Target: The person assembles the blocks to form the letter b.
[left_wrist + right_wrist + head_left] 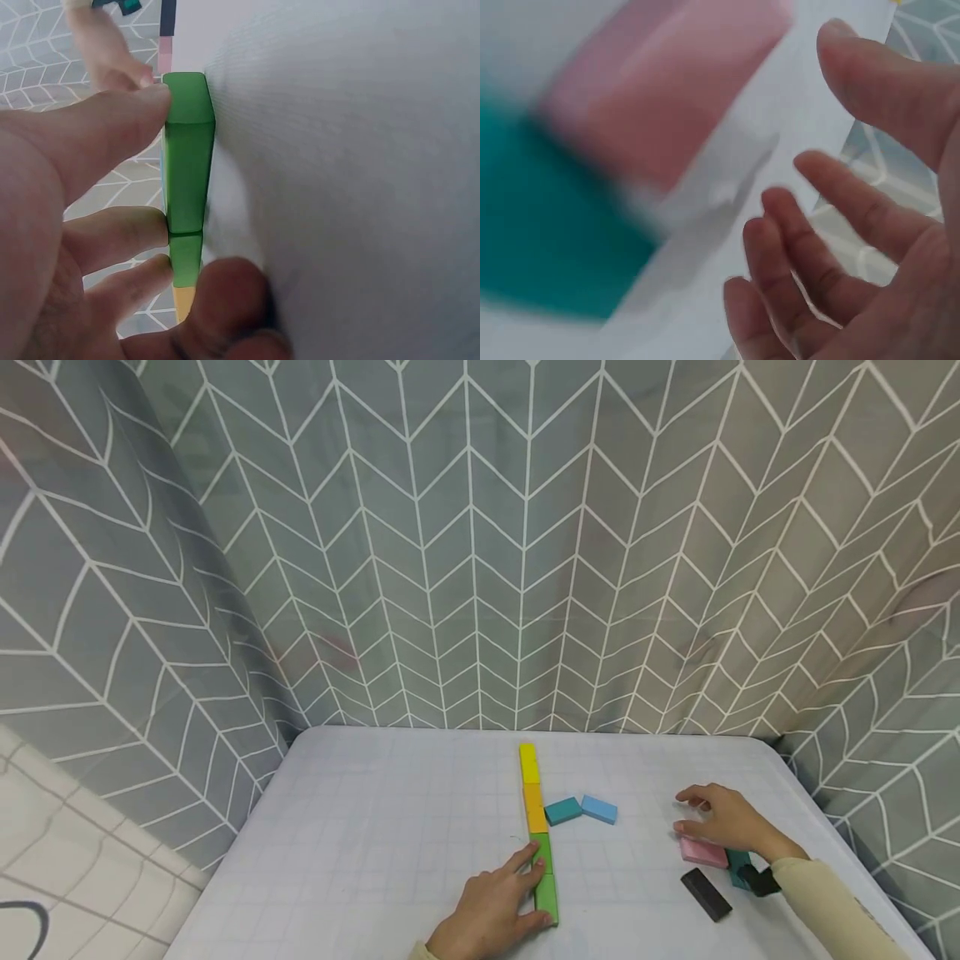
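A straight row of blocks runs away from me, with two green blocks nearest, then an orange block (535,808) and a yellow block (529,764). My left hand (491,902) rests beside the near green block (547,899). In the left wrist view its thumb touches that green block (189,165), and other fingertips lie along the row's side. My right hand (723,818) hovers near a pink block (703,852), fingers spread and loosely bent. The right wrist view shows the hand (855,247) apart from the pink block (675,90), holding nothing.
A teal block (562,811) and a light blue block (599,810) lie right of the row. Another teal block (738,867) sits by the pink one, partly hidden by the right wrist; a black block (706,894) lies nearer. A patterned curtain (495,568) surrounds the white table (360,827).
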`<state>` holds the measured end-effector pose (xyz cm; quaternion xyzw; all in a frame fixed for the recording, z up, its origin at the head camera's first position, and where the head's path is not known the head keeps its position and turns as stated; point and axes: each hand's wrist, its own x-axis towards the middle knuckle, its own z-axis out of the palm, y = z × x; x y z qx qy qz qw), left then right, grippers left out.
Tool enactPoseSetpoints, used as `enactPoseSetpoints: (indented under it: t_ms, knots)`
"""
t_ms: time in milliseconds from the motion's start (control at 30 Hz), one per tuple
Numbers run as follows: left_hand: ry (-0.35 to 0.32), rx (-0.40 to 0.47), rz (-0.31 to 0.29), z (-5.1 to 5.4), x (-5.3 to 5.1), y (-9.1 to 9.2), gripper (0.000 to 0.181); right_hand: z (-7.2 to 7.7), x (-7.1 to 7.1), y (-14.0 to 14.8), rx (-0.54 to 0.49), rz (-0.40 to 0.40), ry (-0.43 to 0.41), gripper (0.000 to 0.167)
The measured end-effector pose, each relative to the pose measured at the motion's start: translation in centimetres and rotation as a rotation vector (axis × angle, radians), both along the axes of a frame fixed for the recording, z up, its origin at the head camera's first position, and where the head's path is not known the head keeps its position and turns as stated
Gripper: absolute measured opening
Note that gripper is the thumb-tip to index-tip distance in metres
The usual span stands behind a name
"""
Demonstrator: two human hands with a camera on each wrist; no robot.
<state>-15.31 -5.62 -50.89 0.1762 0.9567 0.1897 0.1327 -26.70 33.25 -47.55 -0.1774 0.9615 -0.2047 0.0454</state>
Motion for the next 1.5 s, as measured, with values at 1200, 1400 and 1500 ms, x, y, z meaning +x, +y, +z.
enactPoseSetpoints:
  t_ms: [1200, 1400, 1500]
  knots:
    - [0.004, 0.004, 0.015, -0.1, 0.3, 0.0, 0.071, -1.3, 4.3, 2.8, -0.133, 0.171, 0.0, 0.025]
    - [0.017, 0.002, 0.008, -0.2, 0.2, -0.1, 0.071, -2.1, 4.5, 1.5, -0.151, 0.124, 0.033, 0.026]
    - [0.013, 0.002, 0.009, -0.2, 0.2, -0.1, 0.071, -2.4, 4.6, 0.6, -0.165, 0.104, 0.014, 0.03]
